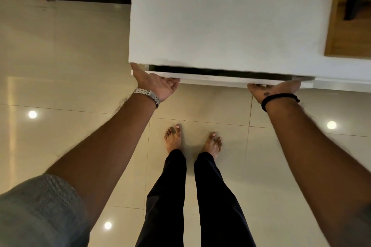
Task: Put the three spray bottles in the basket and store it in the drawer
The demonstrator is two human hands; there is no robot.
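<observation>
We are pressing our left hand [155, 84] and right hand [278, 88], fingers flat and holding nothing, against the nearly closed drawer [230, 79], likely finishing storage.

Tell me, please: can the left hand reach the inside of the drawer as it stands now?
Probably not. The drawer is open only by a thin dark gap under the white top, and the left hand rests on its front edge.
</observation>
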